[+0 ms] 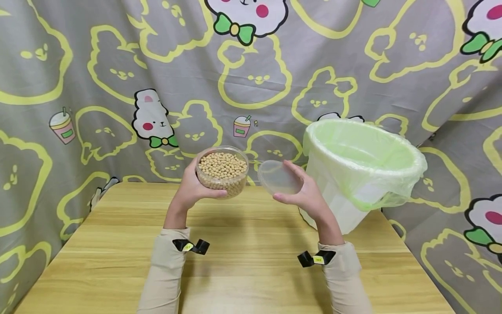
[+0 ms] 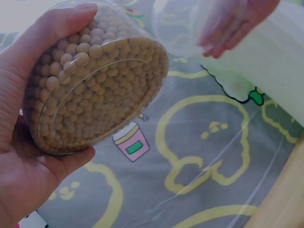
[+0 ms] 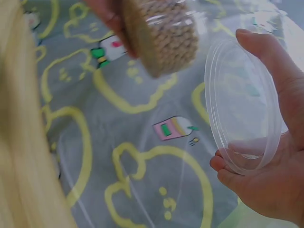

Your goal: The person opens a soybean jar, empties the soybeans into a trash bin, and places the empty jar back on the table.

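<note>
My left hand [image 1: 195, 185] grips a round clear plastic tub [image 1: 235, 189] from its left side, thumb along the front. The tub is lidless and filled close to its rim with pale tan beans [image 1: 223, 165], possibly soybeans; it is held up over the table's far part. From below, the left wrist view shows the tub's ridged base [image 2: 102, 102] with beans against it. To the right, my right hand [image 1: 307, 192] holds a translucent round lid [image 1: 277, 176] by its edge, tilted, between thumb and fingers. A small gap separates lid and tub.
A white bin [image 1: 327, 192] lined with a pale green plastic bag [image 1: 364, 165] stands at the table's right rear, close behind my right hand. The wooden table [image 1: 235, 261] ends at a grey patterned curtain [image 1: 188, 78]. Black wrist cameras sit on both sleeves.
</note>
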`<state>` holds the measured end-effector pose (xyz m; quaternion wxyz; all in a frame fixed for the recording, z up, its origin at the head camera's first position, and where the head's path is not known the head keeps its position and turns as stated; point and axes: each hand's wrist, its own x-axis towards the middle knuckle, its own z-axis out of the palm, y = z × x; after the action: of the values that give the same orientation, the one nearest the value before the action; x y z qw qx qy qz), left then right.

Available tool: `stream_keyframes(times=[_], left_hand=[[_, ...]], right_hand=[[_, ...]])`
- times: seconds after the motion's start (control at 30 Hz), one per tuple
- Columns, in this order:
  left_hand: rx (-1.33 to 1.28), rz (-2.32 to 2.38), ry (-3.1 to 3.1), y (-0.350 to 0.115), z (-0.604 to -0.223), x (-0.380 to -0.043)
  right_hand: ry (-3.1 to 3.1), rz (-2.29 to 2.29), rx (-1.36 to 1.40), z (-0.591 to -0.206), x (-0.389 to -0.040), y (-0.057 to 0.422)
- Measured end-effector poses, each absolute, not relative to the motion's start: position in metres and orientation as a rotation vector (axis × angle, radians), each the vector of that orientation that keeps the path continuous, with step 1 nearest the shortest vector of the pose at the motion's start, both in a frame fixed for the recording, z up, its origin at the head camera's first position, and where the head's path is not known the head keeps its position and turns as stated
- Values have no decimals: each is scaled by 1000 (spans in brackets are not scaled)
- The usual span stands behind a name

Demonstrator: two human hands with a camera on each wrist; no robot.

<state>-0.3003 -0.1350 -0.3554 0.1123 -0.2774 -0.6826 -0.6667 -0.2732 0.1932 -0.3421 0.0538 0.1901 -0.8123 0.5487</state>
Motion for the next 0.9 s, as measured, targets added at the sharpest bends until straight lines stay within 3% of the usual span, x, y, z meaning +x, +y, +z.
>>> stream_keyframes(times=[0.37, 0.9], left_hand=[[-808, -1935, -2008, -139, -353, -299], [-781, -1923, -2068, -134, -352, -297]], right_hand=[[-2784, 1186, 603, -376, -287, 201], [-3005, 1013, 620, -426, -294, 204]])
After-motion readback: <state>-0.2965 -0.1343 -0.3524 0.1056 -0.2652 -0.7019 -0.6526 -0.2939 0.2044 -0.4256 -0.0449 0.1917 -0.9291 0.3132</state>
